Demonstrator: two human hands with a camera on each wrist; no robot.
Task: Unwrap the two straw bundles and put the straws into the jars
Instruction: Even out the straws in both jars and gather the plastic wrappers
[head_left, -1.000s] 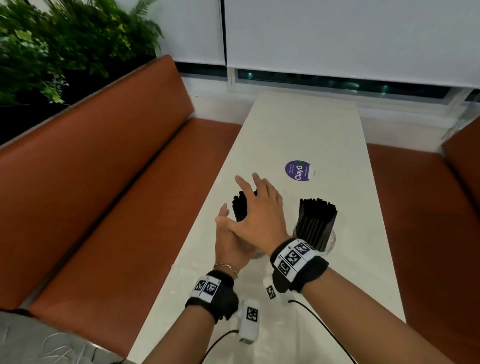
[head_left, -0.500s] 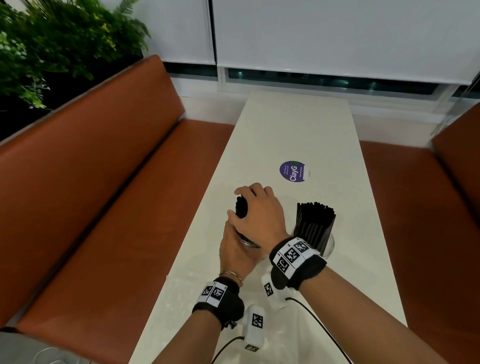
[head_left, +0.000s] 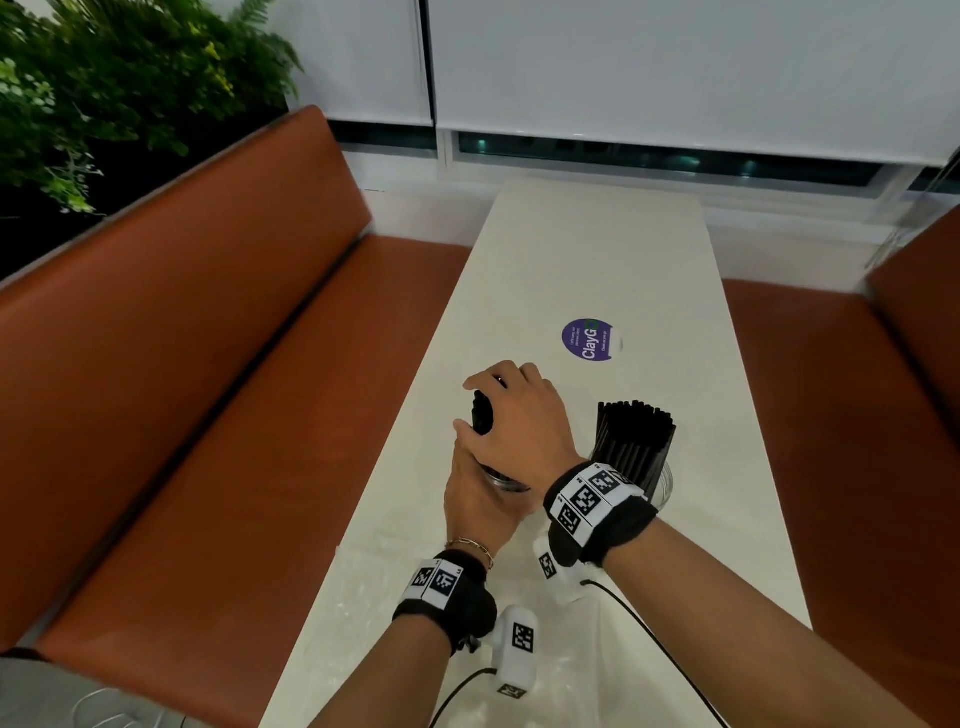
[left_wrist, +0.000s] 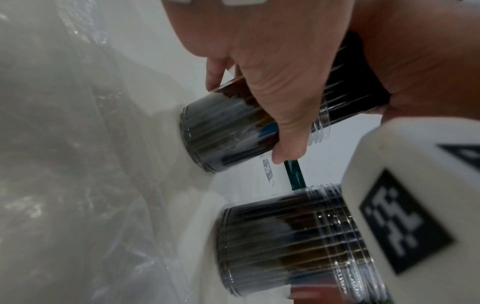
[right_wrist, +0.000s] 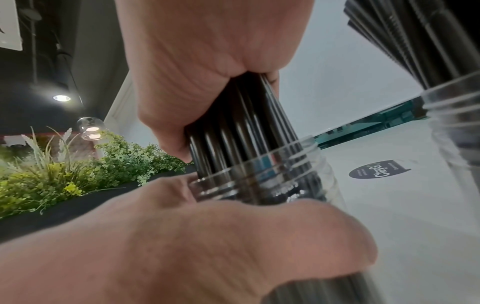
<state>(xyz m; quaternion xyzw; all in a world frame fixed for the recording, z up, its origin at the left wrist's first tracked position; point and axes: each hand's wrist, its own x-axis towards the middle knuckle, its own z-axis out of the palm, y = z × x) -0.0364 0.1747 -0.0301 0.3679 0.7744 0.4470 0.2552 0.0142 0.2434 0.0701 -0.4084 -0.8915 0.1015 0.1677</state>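
Gripping black straws (head_left: 480, 413) w/ R hand (head_left: 511, 426) | L hand (head_left: 478, 499) wraps clear jar (left_wrist: 233, 131)

Place: café or restaurant booth, by the look of it.
Table: long white table (head_left: 597, 249), a purple round ClayG sticker (head_left: 589, 339) on its top.
Seating: orange padded benches (head_left: 182, 364) along both sides of the table.
Beyond the table: window with white roller blinds (head_left: 675, 67).
Behind the left bench: green foliage planter (head_left: 104, 78).
Overhead: recessed ceiling light (right_wrist: 61, 98).
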